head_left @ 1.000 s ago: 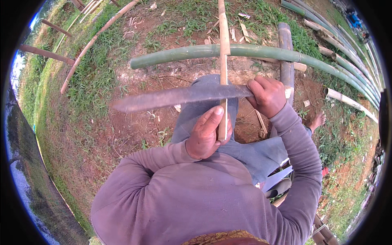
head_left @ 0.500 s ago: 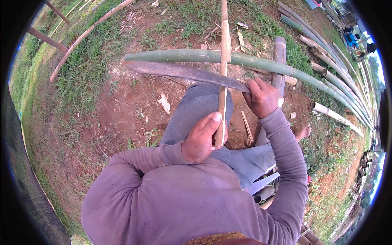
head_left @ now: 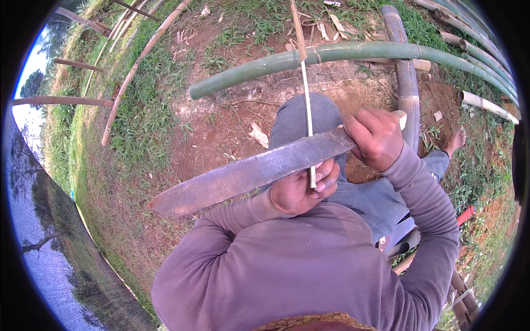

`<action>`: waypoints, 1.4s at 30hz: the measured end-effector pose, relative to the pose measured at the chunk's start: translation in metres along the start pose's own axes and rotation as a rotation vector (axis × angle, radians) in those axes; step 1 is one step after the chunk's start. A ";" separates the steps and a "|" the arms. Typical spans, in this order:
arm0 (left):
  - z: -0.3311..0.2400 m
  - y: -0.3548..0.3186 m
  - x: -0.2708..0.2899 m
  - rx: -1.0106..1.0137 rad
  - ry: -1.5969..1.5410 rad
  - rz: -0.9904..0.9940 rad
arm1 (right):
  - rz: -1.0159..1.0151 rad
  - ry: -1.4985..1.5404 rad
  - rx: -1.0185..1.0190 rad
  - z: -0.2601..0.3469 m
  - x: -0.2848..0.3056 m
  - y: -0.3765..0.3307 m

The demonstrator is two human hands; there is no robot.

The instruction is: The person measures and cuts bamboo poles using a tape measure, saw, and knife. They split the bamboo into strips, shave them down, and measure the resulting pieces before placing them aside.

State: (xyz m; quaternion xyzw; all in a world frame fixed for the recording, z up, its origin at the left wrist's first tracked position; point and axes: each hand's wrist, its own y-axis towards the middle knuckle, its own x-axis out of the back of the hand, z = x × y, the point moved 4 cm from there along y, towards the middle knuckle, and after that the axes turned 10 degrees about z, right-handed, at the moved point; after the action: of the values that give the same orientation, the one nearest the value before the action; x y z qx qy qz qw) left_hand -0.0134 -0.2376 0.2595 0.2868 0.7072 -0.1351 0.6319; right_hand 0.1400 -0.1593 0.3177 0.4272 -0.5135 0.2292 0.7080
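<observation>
Head view, looking down at a seated person working outdoors. The right hand (head_left: 377,138) is gripping the pale handle of a machete (head_left: 248,174), fingers wrapped fully around it. The long dark blade is lying nearly level, slanting down toward the person's left, its tip hanging over bare soil (head_left: 221,127). The left hand (head_left: 301,190) is pinching the near end of a thin bamboo strip (head_left: 305,88), fingers closed on it just below the blade. The strip is running away from the person, crossing behind the blade at about a right angle and passing over a green bamboo pole (head_left: 342,55) lying across the ground. A second, greyer pole (head_left: 406,83) is lying beyond the right hand. The strip is standing above the person's knee (head_left: 301,118), clothed in grey. Grass (head_left: 143,121) is bordering the soil on the left.
</observation>
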 end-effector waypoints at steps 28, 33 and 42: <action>-0.005 0.011 -0.013 -0.001 -0.031 0.196 | -0.197 0.019 -0.005 -0.056 -0.030 0.003; -0.008 0.010 -0.014 0.049 -0.015 0.185 | -0.173 0.004 0.056 -0.026 -0.012 0.000; -0.003 0.011 -0.012 0.018 -0.003 0.127 | -0.131 0.020 0.028 -0.032 -0.016 0.000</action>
State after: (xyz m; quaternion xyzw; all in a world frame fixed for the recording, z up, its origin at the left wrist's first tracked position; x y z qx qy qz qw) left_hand -0.0095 -0.2298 0.2733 0.3365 0.6854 -0.1017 0.6377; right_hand 0.1514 -0.1304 0.2989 0.4676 -0.4741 0.1936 0.7205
